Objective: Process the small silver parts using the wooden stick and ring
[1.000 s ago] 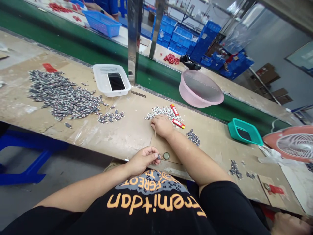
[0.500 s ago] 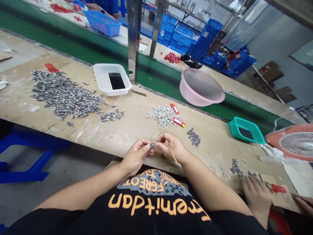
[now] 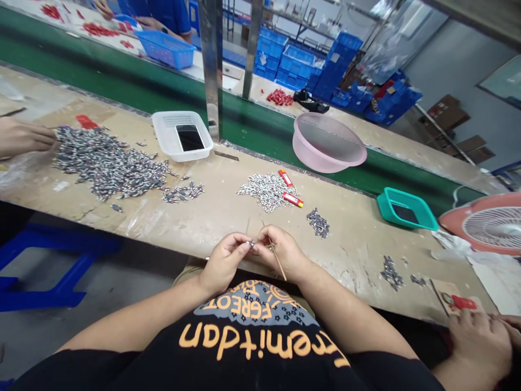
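My left hand (image 3: 223, 265) is closed in a pinch on a small dark grey and white part (image 3: 251, 244). A thin, pin-like line (image 3: 248, 226) rises beside its fingertips; what it belongs to I cannot tell. My right hand (image 3: 287, 254) touches the same part with its fingertips. A thin wooden stick (image 3: 279, 264) is held across its fingers, pointing down towards my shirt. Beyond my hands is a heap of small white parts (image 3: 264, 191) with two red-and-yellow packets (image 3: 293, 199) on it. A smaller pile of dark grey parts (image 3: 318, 223) lies to the right.
A large pile of grey parts (image 3: 106, 163) spreads at left, where another person's hand (image 3: 24, 138) reaches in. A white basket (image 3: 163, 142) holds a phone. A pink basin (image 3: 325, 155), green tray (image 3: 423, 221) and fan (image 3: 488, 222) stand rightward. A co-worker's hand (image 3: 478, 339) is at lower right.
Another person's hand has come in at the left pile. The co-worker's hand at lower right has moved further right. My hands stay together, fingertips slightly closer around the small part.
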`<state>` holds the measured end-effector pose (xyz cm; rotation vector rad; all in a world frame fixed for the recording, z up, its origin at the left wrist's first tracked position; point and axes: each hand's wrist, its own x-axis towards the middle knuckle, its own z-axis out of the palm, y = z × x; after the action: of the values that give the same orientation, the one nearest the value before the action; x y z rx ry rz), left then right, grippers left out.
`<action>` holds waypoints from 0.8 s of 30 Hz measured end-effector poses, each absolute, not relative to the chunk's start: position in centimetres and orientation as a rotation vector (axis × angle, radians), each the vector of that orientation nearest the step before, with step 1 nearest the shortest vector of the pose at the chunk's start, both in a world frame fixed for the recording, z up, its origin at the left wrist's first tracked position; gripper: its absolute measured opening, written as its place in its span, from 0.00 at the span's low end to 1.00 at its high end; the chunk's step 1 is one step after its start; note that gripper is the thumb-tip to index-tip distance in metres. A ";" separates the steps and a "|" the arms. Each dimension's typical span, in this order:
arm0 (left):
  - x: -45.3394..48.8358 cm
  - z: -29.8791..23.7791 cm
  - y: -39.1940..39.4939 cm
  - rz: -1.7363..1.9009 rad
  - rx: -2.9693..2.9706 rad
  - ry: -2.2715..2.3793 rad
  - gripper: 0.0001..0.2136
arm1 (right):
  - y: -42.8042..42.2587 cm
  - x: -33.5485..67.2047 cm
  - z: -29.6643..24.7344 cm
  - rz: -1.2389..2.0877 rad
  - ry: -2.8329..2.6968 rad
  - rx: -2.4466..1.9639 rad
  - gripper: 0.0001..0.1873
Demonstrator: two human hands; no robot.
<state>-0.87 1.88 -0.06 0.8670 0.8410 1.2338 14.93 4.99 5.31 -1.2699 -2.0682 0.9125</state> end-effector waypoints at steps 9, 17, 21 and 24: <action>-1.6 0.7 1.9 1.178 1.190 0.916 0.04 | 4.9 15.1 4.7 1.251 -1.959 -1.210 0.06; -0.9 0.1 1.7 1.161 0.822 0.826 0.07 | 5.1 15.7 4.9 1.474 -1.861 -1.092 0.10; -0.6 0.8 1.6 1.178 0.730 0.792 0.12 | 5.1 16.8 5.0 1.387 -1.765 -1.103 0.12; -0.5 1.2 1.8 1.193 0.722 0.790 0.14 | 5.4 19.1 4.8 1.244 -1.659 -1.133 0.11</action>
<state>-0.50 1.80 1.20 0.7222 0.7899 1.1930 19.08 5.44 4.82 -1.1334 -1.6589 1.2440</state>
